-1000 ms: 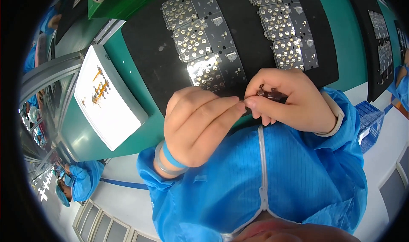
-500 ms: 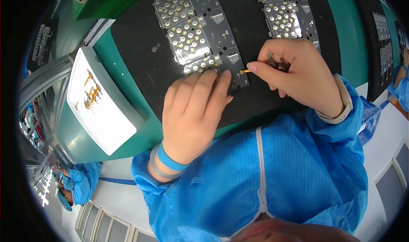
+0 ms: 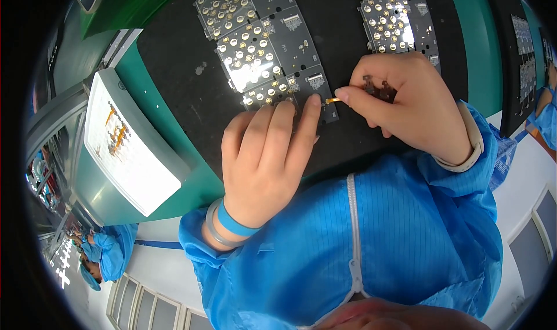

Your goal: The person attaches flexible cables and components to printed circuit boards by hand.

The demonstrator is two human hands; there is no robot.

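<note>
A dark circuit board panel (image 3: 278,51) with rows of shiny round metal contacts and small white connectors lies on a black mat. Over its near end rests my left hand (image 3: 264,150), palm down with fingers stretched out, the index fingertip on the board. My right hand (image 3: 409,106) pinches a small orange flex strip (image 3: 332,100) between thumb and finger. The strip's free end is at the panel's right edge, just beside my left index fingertip; whether it touches the board I cannot tell. Several small dark parts (image 3: 380,89) sit in the curled right hand.
A white tray (image 3: 156,182) with several orange flex strips (image 3: 119,135) stands at left on the green table. A second board panel (image 3: 387,22) lies beyond my right hand. More boards (image 3: 524,57) lie on a dark mat at far right. Other people in blue work nearby.
My left index fingertip has moved slightly right, closer to the orange flex strip. The right hand keeps its pinch almost in place. The whole view has shifted a little.
</note>
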